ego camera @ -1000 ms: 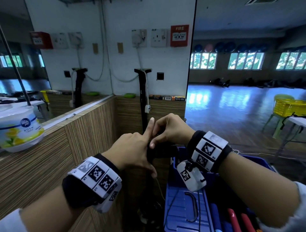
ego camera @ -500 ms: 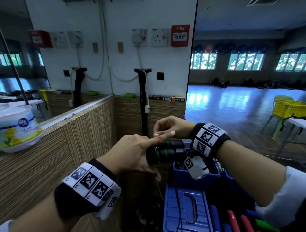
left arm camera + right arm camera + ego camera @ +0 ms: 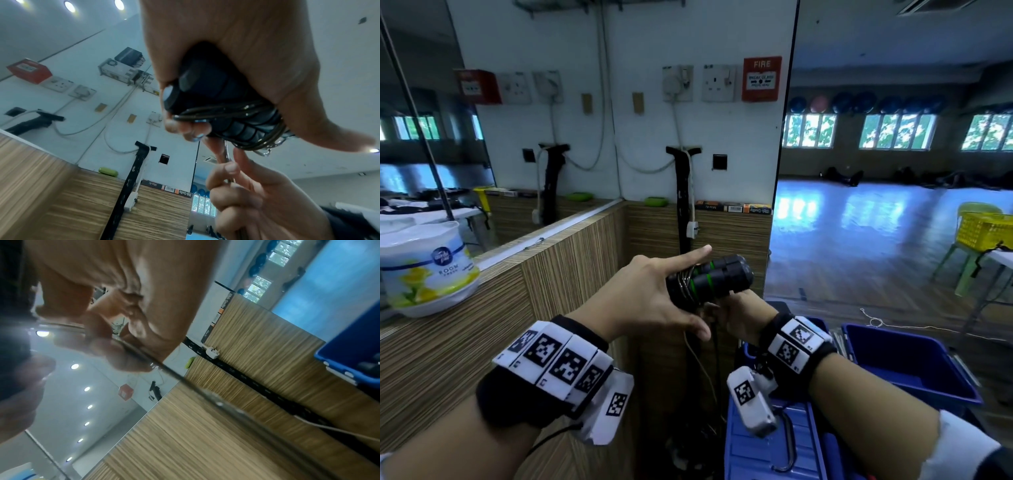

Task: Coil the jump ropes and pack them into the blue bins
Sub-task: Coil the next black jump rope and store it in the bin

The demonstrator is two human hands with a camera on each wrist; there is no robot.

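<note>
My two forearms reach forward at chest height, wrists banded with marker cuffs. My left hand [image 3: 643, 301] is turned palm inward, index finger straight and pointing up to the right, thumb stretched low, the other fingers wrapped round the jump rope handles [image 3: 710, 279]. The two black handles with green rings lie side by side, pointing right, with several turns of thin cable [image 3: 226, 112] wound round them. My right hand [image 3: 739, 318] sits just under the handles, palm up, fingers curled; in the left wrist view it pinches a strand of the cable hanging below the bundle. Below and to the right of my right wrist stands an open blue bin [image 3: 914, 363], and a blue lid with a handle [image 3: 767, 445] lies nearer me. Beyond the hands a wood-grain wall meets a mirror.
</note>
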